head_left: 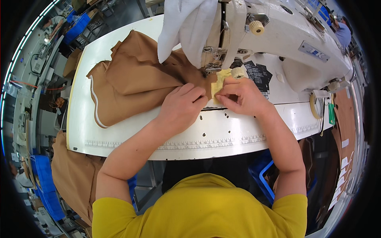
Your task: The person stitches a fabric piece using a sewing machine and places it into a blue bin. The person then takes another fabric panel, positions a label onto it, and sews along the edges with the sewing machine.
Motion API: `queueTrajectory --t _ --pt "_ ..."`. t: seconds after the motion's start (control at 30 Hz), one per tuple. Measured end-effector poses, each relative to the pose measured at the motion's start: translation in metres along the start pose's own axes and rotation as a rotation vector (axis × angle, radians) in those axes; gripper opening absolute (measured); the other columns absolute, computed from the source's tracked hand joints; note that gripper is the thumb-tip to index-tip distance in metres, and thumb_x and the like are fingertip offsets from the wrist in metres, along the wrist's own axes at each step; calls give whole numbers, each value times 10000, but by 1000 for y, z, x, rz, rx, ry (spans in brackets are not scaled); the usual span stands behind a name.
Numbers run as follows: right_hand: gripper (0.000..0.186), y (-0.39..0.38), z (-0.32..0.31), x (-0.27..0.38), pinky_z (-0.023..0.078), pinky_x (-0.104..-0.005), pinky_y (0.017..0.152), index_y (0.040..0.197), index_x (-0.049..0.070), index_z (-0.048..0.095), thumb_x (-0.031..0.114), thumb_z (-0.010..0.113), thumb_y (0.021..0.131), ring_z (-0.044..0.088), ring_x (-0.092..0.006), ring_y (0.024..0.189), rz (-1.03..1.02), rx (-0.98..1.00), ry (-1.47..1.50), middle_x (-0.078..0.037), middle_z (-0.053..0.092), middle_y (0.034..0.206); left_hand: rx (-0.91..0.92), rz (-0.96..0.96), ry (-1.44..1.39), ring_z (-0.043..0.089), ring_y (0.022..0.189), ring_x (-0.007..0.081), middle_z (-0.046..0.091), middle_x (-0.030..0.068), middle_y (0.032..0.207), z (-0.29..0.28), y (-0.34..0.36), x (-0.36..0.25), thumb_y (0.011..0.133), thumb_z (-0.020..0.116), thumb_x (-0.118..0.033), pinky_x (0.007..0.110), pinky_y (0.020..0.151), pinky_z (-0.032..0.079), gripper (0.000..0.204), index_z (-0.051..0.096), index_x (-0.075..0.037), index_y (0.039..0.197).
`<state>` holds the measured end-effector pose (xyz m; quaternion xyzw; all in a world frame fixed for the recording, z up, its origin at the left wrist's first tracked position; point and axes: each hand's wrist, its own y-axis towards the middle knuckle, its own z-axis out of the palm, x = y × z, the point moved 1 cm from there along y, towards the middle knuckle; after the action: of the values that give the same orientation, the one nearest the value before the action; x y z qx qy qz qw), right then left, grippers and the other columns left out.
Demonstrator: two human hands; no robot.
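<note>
A brown fabric piece (131, 83) with a white edge strip lies bunched on the white machine table (119, 139), reaching under the needle area of the sewing machine (309, 35). My left hand (181, 103) rests on the fabric's near right part, fingers curled on it just left of the presser foot (206, 73). My right hand (244, 97) is right of it, thumb and forefinger pinched at the fabric edge over a yellow taped patch (220, 79); exactly what is between those fingertips is too small to make out.
Black printed labels (257, 75) lie behind my right hand. A tape roll (316, 107) sits at the right. White cloth (182, 27) hangs on the machine. Blue bins (262, 178) stand below the table, brown cloth (69, 170) hangs lower left. Other people (342, 31) work in the background.
</note>
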<state>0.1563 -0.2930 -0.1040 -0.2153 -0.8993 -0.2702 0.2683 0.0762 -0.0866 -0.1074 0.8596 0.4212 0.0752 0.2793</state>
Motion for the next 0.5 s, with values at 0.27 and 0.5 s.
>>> queueTrajectory --t 0.27,0.5 --pt "107 2 5 2 471 -381 613 845 88 724 84 706 741 585 -270 712 -96 -102 -145 -49 585 724 19 23 2 572 830 195 623 -9 947 1 -2 -2 651 687 -6 313 688 530 297 689 -74 940" --pt "163 1 2 3 461 -391 704 885 101 745 83 708 727 568 -276 762 -109 4 -103 -41 599 767 137 1 10 568 867 183 628 -24 979 -5 -1 -3 687 654 -13 302 715 528 301 698 -70 979"
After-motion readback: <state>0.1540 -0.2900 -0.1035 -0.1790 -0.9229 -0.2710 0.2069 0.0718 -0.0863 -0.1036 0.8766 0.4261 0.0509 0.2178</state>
